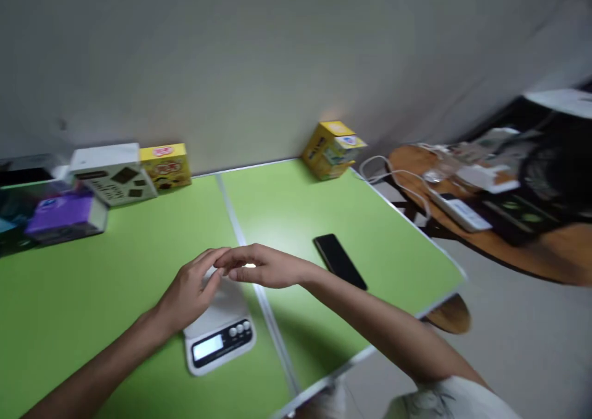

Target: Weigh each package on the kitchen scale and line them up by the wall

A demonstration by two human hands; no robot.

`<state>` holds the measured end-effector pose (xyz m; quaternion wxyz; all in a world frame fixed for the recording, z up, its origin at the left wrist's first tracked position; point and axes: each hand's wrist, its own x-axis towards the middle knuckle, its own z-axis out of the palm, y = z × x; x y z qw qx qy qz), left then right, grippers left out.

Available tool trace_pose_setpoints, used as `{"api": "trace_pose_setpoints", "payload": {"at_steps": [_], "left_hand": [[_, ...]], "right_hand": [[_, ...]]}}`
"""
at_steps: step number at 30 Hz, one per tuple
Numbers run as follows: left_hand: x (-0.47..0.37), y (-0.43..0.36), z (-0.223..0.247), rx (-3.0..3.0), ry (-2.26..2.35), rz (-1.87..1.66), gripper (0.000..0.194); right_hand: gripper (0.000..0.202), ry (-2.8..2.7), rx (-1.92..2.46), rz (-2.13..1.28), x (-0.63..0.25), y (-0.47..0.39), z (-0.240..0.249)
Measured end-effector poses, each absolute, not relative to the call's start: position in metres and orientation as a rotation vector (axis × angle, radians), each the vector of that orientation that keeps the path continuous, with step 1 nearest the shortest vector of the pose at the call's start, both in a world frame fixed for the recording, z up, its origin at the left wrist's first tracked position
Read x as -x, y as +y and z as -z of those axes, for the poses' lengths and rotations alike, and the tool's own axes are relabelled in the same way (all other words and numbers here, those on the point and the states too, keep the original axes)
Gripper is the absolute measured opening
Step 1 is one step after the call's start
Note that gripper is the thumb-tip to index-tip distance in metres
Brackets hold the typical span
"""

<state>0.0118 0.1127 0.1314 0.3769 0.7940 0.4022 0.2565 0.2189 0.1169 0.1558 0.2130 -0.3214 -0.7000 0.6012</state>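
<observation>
Scale position: white digital kitchen scale (219,333) sits on green worktop (115,283), just left of the centre seam, display + buttons facing me, long axis running front-to-back w/ slight tilt. Both hands hover over its platform. Left hand (192,289) is directly above the far end, fingers (210,260) loosely extended, close together, holding nothing I can see. Right hand (263,268) reaches across the seam from the right, fingertips meeting the left's; fingers narrow, whether pinching something small I cannot tell. Left hand is nearer the scale. Black phone (340,260) lies apart to the right. Yellow carton (330,149) and other boxes stand along the wall.
</observation>
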Motion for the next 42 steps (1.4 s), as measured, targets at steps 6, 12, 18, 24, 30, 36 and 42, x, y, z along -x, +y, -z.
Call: {"api": "trace_pose_setpoints", "payload": {"at_steps": [6,12,18,24,30,36,42], "left_hand": [[-0.146,0.141,-0.129,-1.963,0.869,-0.492,0.049],[-0.305,0.215,-0.143,-1.606,0.899,-0.474,0.061],[-0.426,0.274,-0.145,-1.33,0.845,-0.578,0.052],[-0.476,0.298,-0.141,-1.061,0.668,-0.72,0.067],[-0.43,0.258,-0.152,-1.114,0.647,-0.735,0.061],[-0.272,0.164,-0.15,-1.131,0.848,-0.641,0.065],[-0.091,0.056,-0.123,-0.961,1.201,-0.586,0.083]], "right_hand": [[0.03,-1.476,1.092,-1.381,-0.36,0.115,-0.119],[0.046,-0.842,1.419,-0.726,-0.523,0.189,-0.091],[0.039,-0.715,1.457,-0.535,-0.611,0.267,-0.087],[0.042,-0.72,1.454,-0.495,-0.623,0.297,-0.086],[0.059,-0.783,1.409,-0.512,-0.575,0.239,-0.092],[0.063,-0.93,1.345,-0.814,-0.441,0.118,-0.089],[0.062,-1.22,1.329,-1.145,-0.29,0.024,-0.087]]}}
